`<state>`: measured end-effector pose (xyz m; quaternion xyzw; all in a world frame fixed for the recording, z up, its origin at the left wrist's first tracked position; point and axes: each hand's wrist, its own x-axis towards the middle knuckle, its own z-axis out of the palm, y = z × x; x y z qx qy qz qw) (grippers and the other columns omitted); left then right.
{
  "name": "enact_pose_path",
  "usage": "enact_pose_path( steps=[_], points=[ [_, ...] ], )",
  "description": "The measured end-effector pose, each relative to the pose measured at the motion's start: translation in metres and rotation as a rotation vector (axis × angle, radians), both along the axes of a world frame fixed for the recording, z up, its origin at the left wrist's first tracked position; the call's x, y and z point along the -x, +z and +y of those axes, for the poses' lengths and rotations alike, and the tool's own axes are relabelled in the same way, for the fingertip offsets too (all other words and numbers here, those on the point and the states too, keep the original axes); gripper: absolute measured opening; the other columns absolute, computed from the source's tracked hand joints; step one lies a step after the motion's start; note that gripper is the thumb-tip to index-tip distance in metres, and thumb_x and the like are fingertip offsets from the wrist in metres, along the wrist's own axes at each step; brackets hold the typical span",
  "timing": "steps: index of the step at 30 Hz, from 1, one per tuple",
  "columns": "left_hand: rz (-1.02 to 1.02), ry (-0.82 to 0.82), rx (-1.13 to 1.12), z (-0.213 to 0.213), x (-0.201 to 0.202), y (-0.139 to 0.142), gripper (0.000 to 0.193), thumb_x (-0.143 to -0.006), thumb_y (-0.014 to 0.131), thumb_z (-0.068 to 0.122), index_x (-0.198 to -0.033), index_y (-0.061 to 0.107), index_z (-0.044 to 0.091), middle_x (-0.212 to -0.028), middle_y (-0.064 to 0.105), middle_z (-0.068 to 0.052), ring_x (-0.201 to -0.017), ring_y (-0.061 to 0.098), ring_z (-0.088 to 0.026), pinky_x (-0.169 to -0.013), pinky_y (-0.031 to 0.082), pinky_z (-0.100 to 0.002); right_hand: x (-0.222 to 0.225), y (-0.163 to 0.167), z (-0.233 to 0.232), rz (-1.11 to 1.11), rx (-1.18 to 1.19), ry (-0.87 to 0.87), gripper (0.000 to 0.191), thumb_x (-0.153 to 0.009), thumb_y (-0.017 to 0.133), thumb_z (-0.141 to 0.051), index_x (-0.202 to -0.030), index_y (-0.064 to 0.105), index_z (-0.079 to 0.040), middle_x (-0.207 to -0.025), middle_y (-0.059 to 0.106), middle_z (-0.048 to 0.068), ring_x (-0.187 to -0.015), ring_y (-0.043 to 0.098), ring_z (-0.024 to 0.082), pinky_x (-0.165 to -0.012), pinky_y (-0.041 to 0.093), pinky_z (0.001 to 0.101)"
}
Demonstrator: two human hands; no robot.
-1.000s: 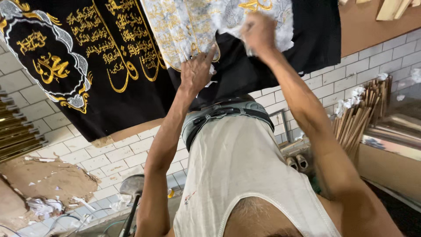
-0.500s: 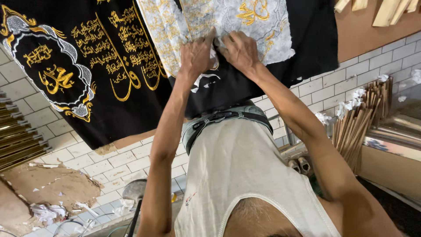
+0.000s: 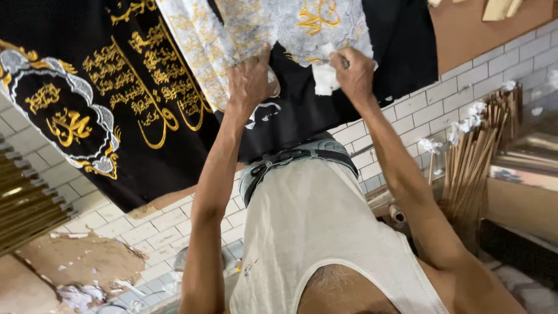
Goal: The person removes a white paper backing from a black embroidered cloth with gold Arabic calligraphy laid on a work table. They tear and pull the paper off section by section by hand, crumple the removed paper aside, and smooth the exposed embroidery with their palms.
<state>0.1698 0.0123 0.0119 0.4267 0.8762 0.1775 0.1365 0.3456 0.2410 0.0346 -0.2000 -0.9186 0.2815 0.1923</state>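
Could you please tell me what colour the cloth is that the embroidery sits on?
The cloth is black, with gold and silver-white embroidery; the head view shows it.
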Motion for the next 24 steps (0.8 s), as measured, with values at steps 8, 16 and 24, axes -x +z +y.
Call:
enact_pose_path(
  steps=[8, 16, 24],
  points=[
    [0.051, -0.07, -0.048, 0.018, -0.046, 0.006, 0.083, -0.079, 0.084, 0.028, -0.153, 0.049, 0.016, -0.094, 0.067, -0.012, -0.076, 0.071, -0.03, -0.063, 0.056, -0.045, -0.001, 0.008, -0.059, -0.07, -0.323, 0.061, 0.038, -0.077, 0.083, -0.026, -0.101, 0.069, -0.001, -0.082, 0.066, 0.016, -0.071, 0.067, 0.036, -0.06, 0.053, 0.0451],
    [0.03, -0.05, -0.088, 0.007, -0.048, 0.005, 0.083, -0.076, 0.088, 0.034, -0.15, 0.052, 0.025, -0.09, 0.062, -0.008, -0.08, 0.069, -0.027, -0.059, 0.053, -0.046, -0.07, -0.036, 0.059, -0.062, -0.275, -0.158, 0.02, -0.08, 0.081, -0.013, -0.078, 0.063, -0.003, -0.076, 0.063, 0.018, -0.068, 0.063, 0.041, -0.059, 0.05, 0.0482],
    [0.067, -0.135, -0.154, 0.029, -0.059, 0.013, 0.073, -0.081, 0.082, 0.016, -0.149, 0.054, 0.017, -0.107, 0.068, -0.006, -0.087, 0.072, -0.024, -0.065, 0.056, -0.04, -0.1, 0.007, 0.088, 0.048, -0.187, 0.016, 0.033, -0.083, 0.07, 0.005, -0.116, 0.072, 0.001, -0.104, 0.071, 0.016, -0.09, 0.07, 0.035, -0.079, 0.057, 0.0439]
  ],
)
